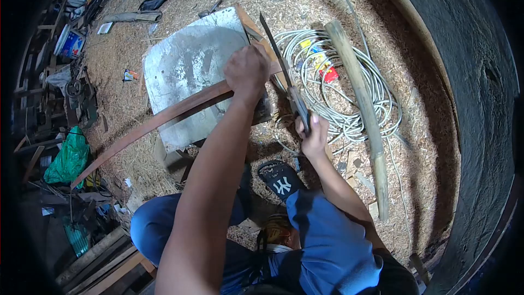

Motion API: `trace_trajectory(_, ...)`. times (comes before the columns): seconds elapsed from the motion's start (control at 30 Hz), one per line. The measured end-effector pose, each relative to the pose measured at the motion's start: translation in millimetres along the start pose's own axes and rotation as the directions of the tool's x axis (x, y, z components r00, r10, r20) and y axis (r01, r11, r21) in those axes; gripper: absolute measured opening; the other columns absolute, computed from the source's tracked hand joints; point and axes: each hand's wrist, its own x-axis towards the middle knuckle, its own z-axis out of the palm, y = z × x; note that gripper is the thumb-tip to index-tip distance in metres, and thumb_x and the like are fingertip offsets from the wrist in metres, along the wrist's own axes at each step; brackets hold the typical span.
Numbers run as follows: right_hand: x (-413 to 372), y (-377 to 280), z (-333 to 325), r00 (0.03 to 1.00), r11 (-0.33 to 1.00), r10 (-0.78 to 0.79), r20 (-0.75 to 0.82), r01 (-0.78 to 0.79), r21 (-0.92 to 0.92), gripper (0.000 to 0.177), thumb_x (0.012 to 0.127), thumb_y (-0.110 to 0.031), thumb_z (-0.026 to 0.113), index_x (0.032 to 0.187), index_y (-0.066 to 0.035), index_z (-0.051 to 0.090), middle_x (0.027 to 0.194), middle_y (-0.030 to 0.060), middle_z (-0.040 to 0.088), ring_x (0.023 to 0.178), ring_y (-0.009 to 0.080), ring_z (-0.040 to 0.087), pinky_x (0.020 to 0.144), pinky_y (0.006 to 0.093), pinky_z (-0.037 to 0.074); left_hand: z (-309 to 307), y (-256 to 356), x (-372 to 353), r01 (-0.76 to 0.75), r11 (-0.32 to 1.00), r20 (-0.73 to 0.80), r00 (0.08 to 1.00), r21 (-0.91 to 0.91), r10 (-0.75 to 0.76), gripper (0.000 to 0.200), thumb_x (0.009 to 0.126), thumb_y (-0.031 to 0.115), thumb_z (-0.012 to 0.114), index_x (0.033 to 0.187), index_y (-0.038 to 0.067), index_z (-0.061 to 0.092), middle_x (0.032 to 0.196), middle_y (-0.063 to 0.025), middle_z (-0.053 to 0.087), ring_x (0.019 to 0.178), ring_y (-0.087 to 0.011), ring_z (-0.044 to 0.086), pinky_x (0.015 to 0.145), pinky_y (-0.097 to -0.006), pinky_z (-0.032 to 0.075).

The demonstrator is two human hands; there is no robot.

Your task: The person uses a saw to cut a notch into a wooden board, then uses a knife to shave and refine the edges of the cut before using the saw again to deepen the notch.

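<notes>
My left hand [247,72] is closed on a long, thin wooden strip [180,108], pressing it down near its right end on a worn, white-painted board [185,49]. The strip runs left past the board's edge and reaches out over the floor. In my right hand [314,137] is the handle of a handsaw [281,64]. Its narrow dark blade points away from me and crosses the strip's right end, just beside my left fist.
Coiled pale cable [376,98] lies right of the board, with a round wooden pole [355,87] across it. Wood shavings cover the floor. Scrap and a green plastic bag [70,155] line the left side. A sandal [281,179] shows below the saw.
</notes>
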Motion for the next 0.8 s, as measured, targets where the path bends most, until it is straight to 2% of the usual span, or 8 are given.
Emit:
trace_trajectory(0.17,-55,31,-34,0.996,0.982,-0.083,0.017,0.085,-0.166,0.048,0.101,-0.036,0.042,0.067,-0.005,0.053,0.059,0.0038,0.052,0.050,0.0135,0.044,0.049,0.0322,0.033,3,0,2,0.022,1.000,0.017,1.000,0.008,-0.022,0.037,0.094,0.027,0.053,0.075,0.005,0.076,0.080,-0.0215,0.073,0.075,-0.0394,0.073,0.072,-0.0487,0.058)
trace_trajectory(0.23,-93,22,-39,0.986,0.975,0.112,-0.127,-0.134,-0.179,0.046,0.097,-0.036,0.043,0.068,-0.004,0.057,0.060,0.0035,0.054,0.050,0.0135,0.045,0.050,0.0320,0.033,5,0,5,0.038,0.999,0.017,0.999,0.031,-0.039,0.038,0.094,0.028,0.053,0.075,0.005,0.076,0.079,-0.0216,0.073,0.074,-0.0399,0.073,0.071,-0.0486,0.059)
trace_trajectory(0.3,-88,18,-38,0.997,0.999,-0.021,-0.077,0.017,-0.049,0.045,0.099,-0.032,0.042,0.067,-0.004,0.055,0.059,0.0030,0.053,0.050,0.0134,0.045,0.050,0.0312,0.033,6,0,2,-0.020,1.000,-0.044,0.999,0.013,0.021,0.042,0.096,0.028,0.053,0.071,0.002,0.075,0.073,-0.0252,0.070,0.068,-0.0441,0.071,0.068,-0.0517,0.059)
trace_trajectory(0.37,-63,23,-38,0.993,0.970,-0.116,0.018,0.117,-0.212,0.045,0.103,-0.026,0.039,0.066,-0.003,0.053,0.058,0.0026,0.051,0.049,0.0131,0.044,0.049,0.0305,0.032,2,2,0,-0.025,1.000,-0.011,1.000,0.013,0.026,0.042,0.096,0.030,0.053,0.073,0.004,0.076,0.076,-0.0234,0.072,0.071,-0.0422,0.072,0.071,-0.0496,0.059)
trace_trajectory(0.4,-39,18,-28,0.990,0.985,-0.134,0.048,0.139,-0.099,0.048,0.106,-0.026,0.037,0.066,-0.004,0.052,0.056,0.0022,0.049,0.048,0.0129,0.043,0.048,0.0303,0.031,-1,3,1,-0.026,1.000,0.008,1.000,0.013,0.025,0.041,0.096,0.031,0.053,0.075,0.005,0.077,0.079,-0.0215,0.073,0.075,-0.0402,0.073,0.073,-0.0475,0.059)
trace_trajectory(0.53,14,-10,0,1.000,0.992,-0.007,-0.016,0.005,-0.124,0.051,0.108,-0.034,0.040,0.068,-0.004,0.053,0.057,0.0026,0.049,0.051,0.0123,0.044,0.049,0.0298,0.033,-2,3,1,0.021,1.000,0.005,1.000,-0.012,-0.021,0.043,0.096,0.031,0.052,0.075,0.005,0.077,0.079,-0.0218,0.073,0.074,-0.0401,0.073,0.073,-0.0482,0.058)
trace_trajectory(0.73,-89,36,-48,0.999,0.980,-0.008,0.032,0.014,-0.200,0.045,0.104,-0.029,0.039,0.069,-0.004,0.053,0.060,0.0037,0.049,0.054,0.0141,0.045,0.053,0.0306,0.035,1,4,5,0.073,0.997,-0.017,0.997,0.036,-0.073,0.042,0.095,0.031,0.052,0.075,0.004,0.076,0.080,-0.0213,0.073,0.074,-0.0400,0.073,0.074,-0.0502,0.058)
trace_trajectory(0.8,-98,27,-47,0.990,0.990,0.131,-0.047,-0.134,-0.054,0.043,0.102,-0.029,0.043,0.069,-0.004,0.053,0.062,0.0044,0.050,0.055,0.0152,0.046,0.054,0.0314,0.036,0,3,2,0.034,0.999,0.019,0.999,0.027,-0.034,0.040,0.095,0.030,0.052,0.076,0.004,0.077,0.082,-0.0208,0.074,0.076,-0.0391,0.073,0.075,-0.0493,0.058)
